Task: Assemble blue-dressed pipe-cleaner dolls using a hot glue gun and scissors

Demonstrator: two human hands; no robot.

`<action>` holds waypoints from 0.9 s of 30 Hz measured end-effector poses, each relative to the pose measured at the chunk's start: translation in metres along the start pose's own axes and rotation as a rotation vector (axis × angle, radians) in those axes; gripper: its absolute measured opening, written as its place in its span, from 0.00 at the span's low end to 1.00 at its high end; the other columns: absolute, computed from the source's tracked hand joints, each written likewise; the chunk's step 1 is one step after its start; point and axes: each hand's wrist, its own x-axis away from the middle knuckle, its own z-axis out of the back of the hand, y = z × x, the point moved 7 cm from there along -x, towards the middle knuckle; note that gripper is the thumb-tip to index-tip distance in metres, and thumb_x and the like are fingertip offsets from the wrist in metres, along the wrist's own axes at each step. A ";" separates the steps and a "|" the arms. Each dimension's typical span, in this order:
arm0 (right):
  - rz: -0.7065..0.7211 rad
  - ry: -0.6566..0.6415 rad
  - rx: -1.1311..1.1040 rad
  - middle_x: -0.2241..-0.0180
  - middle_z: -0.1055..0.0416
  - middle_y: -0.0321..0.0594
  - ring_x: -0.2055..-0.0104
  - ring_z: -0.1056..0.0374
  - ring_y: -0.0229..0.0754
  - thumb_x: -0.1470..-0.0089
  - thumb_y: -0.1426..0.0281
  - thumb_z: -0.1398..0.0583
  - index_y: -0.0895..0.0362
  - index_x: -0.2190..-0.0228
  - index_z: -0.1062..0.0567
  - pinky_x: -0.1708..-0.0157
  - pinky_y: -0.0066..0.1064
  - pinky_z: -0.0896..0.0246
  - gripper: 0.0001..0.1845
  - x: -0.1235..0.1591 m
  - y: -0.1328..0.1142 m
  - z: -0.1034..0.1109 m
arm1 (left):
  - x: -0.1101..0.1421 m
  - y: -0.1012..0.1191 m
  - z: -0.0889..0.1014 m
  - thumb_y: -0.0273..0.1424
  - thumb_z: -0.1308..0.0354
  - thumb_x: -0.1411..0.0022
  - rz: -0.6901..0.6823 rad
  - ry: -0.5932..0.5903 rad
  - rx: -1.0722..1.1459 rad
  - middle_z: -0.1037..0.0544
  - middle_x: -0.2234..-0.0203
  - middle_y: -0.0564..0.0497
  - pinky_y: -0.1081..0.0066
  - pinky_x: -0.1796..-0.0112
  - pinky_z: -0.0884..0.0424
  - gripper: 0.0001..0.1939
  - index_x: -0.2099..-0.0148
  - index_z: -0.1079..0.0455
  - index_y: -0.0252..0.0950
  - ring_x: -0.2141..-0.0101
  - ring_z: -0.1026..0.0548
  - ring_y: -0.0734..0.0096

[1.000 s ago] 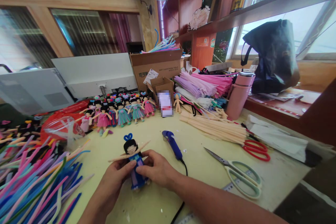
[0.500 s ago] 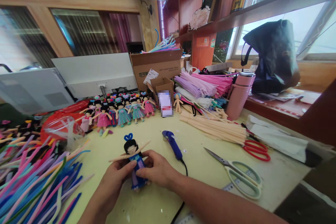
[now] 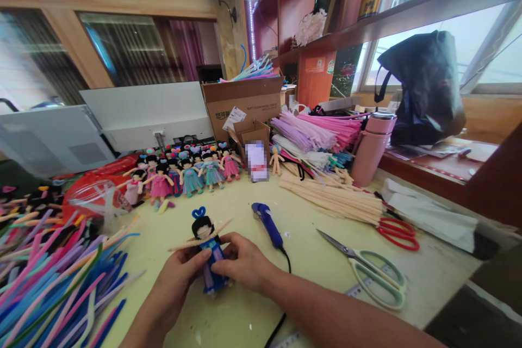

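Note:
A small pipe-cleaner doll [image 3: 209, 247] with black hair, a blue heart-shaped loop on its head and a blue and lilac dress is held between both hands, tilted slightly. My left hand [image 3: 185, 266] grips its left side, thumb on the upper dress. On the other side, my right hand [image 3: 243, 262] pinches the dress with thumb and fingers. The doll's beige arms stick out to both sides. Some of my fingers are hidden behind it. Just beyond my right hand lies a blue corded hand tool [image 3: 269, 225], apart from the doll.
Loose colourful pipe cleaners [image 3: 61, 283] cover the table's left. Several finished dolls [image 3: 191, 176] stand at the back, by a cardboard box [image 3: 244, 103]. To the right lie green-handled scissors [image 3: 367, 272], red-handled scissors [image 3: 397, 234], beige pipe cleaners [image 3: 332, 198] and a pink bottle [image 3: 373, 149].

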 end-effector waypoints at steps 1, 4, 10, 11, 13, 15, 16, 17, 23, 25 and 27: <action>-0.003 -0.003 -0.002 0.76 0.34 0.30 0.76 0.38 0.33 0.62 0.73 0.36 0.58 0.57 0.29 0.77 0.24 0.42 0.25 0.000 0.000 0.000 | 0.000 0.000 0.000 0.36 0.30 0.62 -0.002 0.000 0.001 0.18 0.68 0.44 0.65 0.65 0.28 0.19 0.65 0.24 0.32 0.64 0.22 0.54; -0.004 0.006 -0.003 0.75 0.34 0.31 0.76 0.38 0.33 0.63 0.73 0.36 0.57 0.58 0.29 0.77 0.24 0.42 0.25 0.000 0.001 0.000 | -0.001 0.000 -0.001 0.36 0.30 0.61 -0.009 -0.005 -0.005 0.18 0.69 0.44 0.65 0.65 0.28 0.19 0.65 0.24 0.32 0.64 0.22 0.55; 0.007 0.010 -0.032 0.73 0.33 0.32 0.73 0.36 0.34 0.63 0.73 0.35 0.57 0.58 0.29 0.75 0.24 0.40 0.25 -0.001 0.002 0.000 | -0.001 0.000 0.001 0.37 0.30 0.61 -0.014 -0.003 -0.007 0.18 0.69 0.44 0.67 0.65 0.29 0.20 0.65 0.24 0.32 0.66 0.22 0.57; 0.012 0.018 -0.028 0.73 0.32 0.32 0.73 0.35 0.34 0.63 0.73 0.35 0.57 0.58 0.29 0.74 0.25 0.40 0.25 -0.001 0.001 0.001 | -0.001 0.000 0.002 0.37 0.30 0.61 -0.013 0.003 -0.009 0.18 0.69 0.44 0.67 0.66 0.29 0.20 0.65 0.24 0.32 0.66 0.22 0.57; 0.018 0.030 -0.020 0.73 0.32 0.32 0.72 0.35 0.34 0.63 0.74 0.35 0.57 0.59 0.29 0.73 0.25 0.40 0.24 -0.001 0.000 0.002 | 0.000 0.000 0.003 0.37 0.30 0.62 -0.008 0.017 -0.011 0.18 0.69 0.44 0.67 0.66 0.29 0.20 0.66 0.25 0.32 0.66 0.22 0.56; 0.010 0.031 -0.014 0.72 0.32 0.32 0.72 0.35 0.35 0.63 0.74 0.35 0.57 0.59 0.29 0.73 0.25 0.40 0.25 -0.001 -0.001 0.002 | 0.001 0.001 0.002 0.37 0.30 0.63 -0.006 0.022 -0.010 0.18 0.68 0.43 0.67 0.66 0.29 0.20 0.65 0.25 0.32 0.65 0.22 0.56; 0.008 0.030 -0.011 0.72 0.32 0.32 0.72 0.35 0.35 0.63 0.74 0.35 0.57 0.58 0.29 0.73 0.25 0.40 0.25 0.000 -0.001 0.002 | 0.001 0.001 0.001 0.37 0.30 0.63 -0.007 0.023 -0.008 0.18 0.68 0.43 0.67 0.66 0.29 0.20 0.65 0.25 0.32 0.64 0.22 0.56; 0.007 0.030 -0.008 0.73 0.32 0.32 0.72 0.35 0.35 0.63 0.73 0.35 0.57 0.58 0.29 0.73 0.25 0.40 0.25 0.000 -0.001 0.002 | 0.001 0.002 0.001 0.37 0.30 0.62 -0.009 0.024 -0.005 0.18 0.68 0.43 0.67 0.66 0.29 0.20 0.65 0.25 0.32 0.64 0.22 0.56; 0.031 -0.006 -0.026 0.75 0.33 0.31 0.73 0.35 0.34 0.62 0.74 0.36 0.58 0.58 0.29 0.73 0.26 0.40 0.24 -0.001 0.000 0.000 | 0.004 0.005 -0.001 0.34 0.31 0.62 -0.034 0.035 0.015 0.19 0.68 0.45 0.66 0.65 0.29 0.21 0.62 0.25 0.33 0.65 0.22 0.57; 0.041 -0.016 -0.040 0.76 0.34 0.30 0.75 0.36 0.34 0.60 0.74 0.38 0.58 0.58 0.30 0.73 0.26 0.41 0.22 0.000 -0.001 -0.001 | 0.004 0.004 -0.001 0.34 0.31 0.61 -0.041 0.027 0.017 0.19 0.69 0.45 0.66 0.66 0.30 0.22 0.61 0.25 0.33 0.66 0.22 0.57; 0.048 -0.016 -0.043 0.77 0.35 0.29 0.76 0.37 0.33 0.59 0.74 0.38 0.59 0.59 0.31 0.74 0.26 0.42 0.21 0.001 -0.003 0.000 | 0.004 0.002 -0.001 0.35 0.31 0.61 -0.055 0.021 0.028 0.19 0.71 0.46 0.66 0.67 0.30 0.21 0.62 0.25 0.33 0.67 0.23 0.59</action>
